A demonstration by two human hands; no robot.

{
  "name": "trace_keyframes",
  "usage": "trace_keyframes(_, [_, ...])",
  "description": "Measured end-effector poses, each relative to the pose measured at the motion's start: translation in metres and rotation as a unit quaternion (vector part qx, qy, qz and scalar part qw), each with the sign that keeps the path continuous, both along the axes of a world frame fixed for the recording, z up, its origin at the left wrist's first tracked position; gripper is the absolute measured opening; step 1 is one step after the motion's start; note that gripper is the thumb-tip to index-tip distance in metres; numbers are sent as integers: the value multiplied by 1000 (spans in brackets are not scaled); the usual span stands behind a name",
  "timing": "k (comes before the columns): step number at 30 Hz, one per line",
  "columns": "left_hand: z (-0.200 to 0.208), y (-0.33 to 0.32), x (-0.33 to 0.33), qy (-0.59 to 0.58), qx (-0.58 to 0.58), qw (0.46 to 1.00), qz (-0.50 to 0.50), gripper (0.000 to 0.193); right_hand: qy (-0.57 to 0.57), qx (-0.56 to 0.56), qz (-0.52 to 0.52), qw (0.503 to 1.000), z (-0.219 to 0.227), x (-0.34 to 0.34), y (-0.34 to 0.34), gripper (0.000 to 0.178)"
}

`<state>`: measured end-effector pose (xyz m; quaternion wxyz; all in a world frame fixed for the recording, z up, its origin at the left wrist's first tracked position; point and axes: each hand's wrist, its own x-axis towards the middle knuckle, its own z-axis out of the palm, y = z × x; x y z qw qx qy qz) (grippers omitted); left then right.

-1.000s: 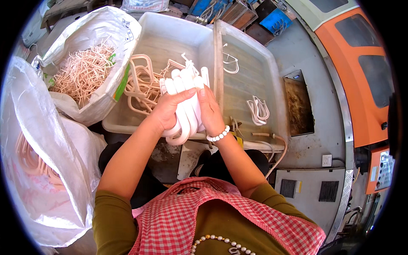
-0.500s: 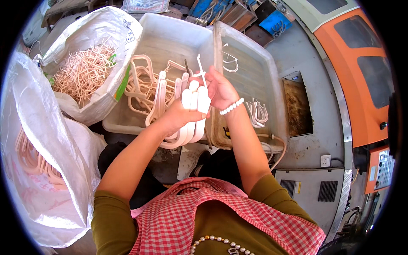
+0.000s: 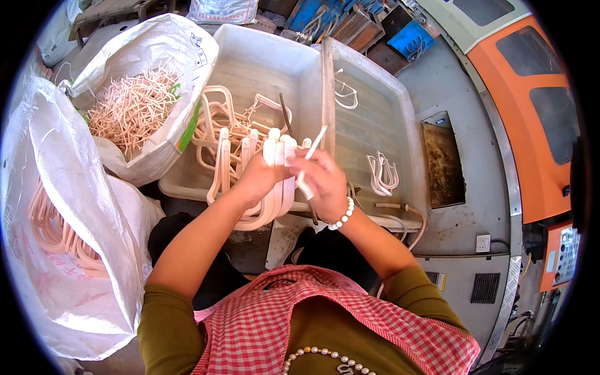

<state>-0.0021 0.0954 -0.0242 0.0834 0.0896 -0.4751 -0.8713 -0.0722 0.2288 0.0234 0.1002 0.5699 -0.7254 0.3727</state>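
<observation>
While the left hand (image 3: 257,178) grips a bundle of pale plastic loops (image 3: 276,201), the right hand (image 3: 328,181) bends its fingers around a slim white stick (image 3: 317,141) just beside it. Upright beyond the bundle a moment ago, the stick now slants, and the right hand has closed from its spread pose. It seems to have come off the bundle, leaving the loops without it, though blur hides any remaining contact. The bundle is held over the near edge of the left tub (image 3: 269,56); its long axis runs away from the body, rounded bends toward the lap, blunt ends forward. The stick's upper end points forward and right. Farther out, loose loops (image 3: 229,105) lie in that tub, and a white sack (image 3: 182,39) of thin pink sticks (image 3: 137,106) stands left of it.
</observation>
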Motion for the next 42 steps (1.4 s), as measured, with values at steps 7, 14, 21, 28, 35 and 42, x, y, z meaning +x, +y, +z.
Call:
trace_keyframes(7, [-22, 3, 1, -51, -92, 994, 2, 44, -85, 27, -82, 993, 4, -8, -5, 37])
trace_keyframes(14, [2, -12, 10, -13, 60, 998, -33, 38, -35, -61, -201, 977, 16, -42, 15, 59])
trace_keyframes(21, [9, -10, 9, 28, 110, 988, -107, 36, 317, 75, -63, 943, 16, -62, 9, 40])
trace_keyframes(28, [6, -7, 2, 37, -17, 997, -70, 35, 215, 260, 53, 940, 37, -92, 9, 17])
trace_keyframes(35, [-21, 4, -3, 32, -576, 817, -25, 46, -755, 272, -15, 597, 18, -61, 47, 37])
trace_keyframes(42, [-21, 11, -3, 0, -333, 943, 8, 52, -543, 265, -46, 795, 0, -51, 50, 36])
